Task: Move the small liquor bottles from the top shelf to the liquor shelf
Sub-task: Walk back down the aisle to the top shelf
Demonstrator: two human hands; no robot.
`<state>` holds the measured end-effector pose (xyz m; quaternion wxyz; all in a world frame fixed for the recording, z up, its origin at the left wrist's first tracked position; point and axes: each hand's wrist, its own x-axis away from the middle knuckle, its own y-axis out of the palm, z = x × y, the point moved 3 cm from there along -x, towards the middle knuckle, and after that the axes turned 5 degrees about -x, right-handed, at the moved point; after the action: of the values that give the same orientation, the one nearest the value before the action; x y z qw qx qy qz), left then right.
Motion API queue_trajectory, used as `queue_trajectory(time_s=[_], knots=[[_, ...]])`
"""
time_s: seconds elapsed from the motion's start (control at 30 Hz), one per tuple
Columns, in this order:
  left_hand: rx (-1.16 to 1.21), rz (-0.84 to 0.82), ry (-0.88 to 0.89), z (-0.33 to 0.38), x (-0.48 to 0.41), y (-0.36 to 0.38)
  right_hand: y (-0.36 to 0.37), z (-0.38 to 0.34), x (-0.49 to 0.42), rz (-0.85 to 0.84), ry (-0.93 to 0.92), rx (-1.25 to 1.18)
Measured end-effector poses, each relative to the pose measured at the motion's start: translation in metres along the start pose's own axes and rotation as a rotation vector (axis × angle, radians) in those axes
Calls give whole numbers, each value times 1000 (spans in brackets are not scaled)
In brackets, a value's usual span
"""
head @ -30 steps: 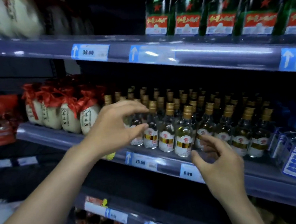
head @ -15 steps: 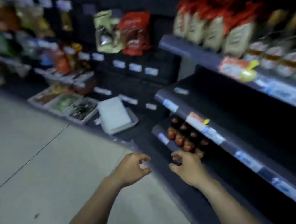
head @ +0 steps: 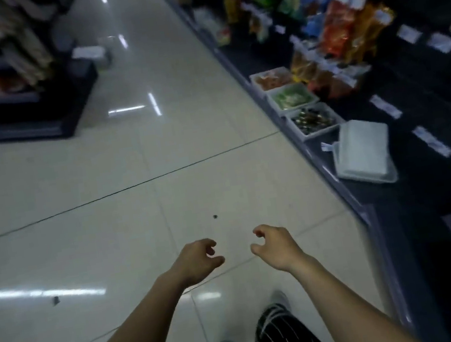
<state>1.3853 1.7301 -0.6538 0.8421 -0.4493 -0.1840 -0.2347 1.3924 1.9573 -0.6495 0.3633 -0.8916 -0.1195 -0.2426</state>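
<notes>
No small liquor bottles show in the head view; the liquor shelf is out of frame. My left hand (head: 199, 258) and my right hand (head: 273, 245) hang in front of me over the pale tiled floor (head: 132, 184), side by side and a little apart. Both have loosely curled fingers and hold nothing.
A dark shelf unit (head: 388, 131) runs along the right with snack bags (head: 342, 21), three white bins (head: 292, 99) and a stack of white lidded tubs (head: 362, 153). Another dark shelf unit (head: 15, 85) stands at the far left. My shoe and dark shorts (head: 278, 335) show below.
My head has turned left and down, away from the liquor shelf to the aisle floor. Both hands have left the bottles and dropped low, holding nothing.
</notes>
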Motion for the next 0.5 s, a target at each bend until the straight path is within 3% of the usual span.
queue_trajectory(time_s=[0.5], knots=[[355,433,-523,-285,-53,-245,170,-343,-291,-462,-330,299]])
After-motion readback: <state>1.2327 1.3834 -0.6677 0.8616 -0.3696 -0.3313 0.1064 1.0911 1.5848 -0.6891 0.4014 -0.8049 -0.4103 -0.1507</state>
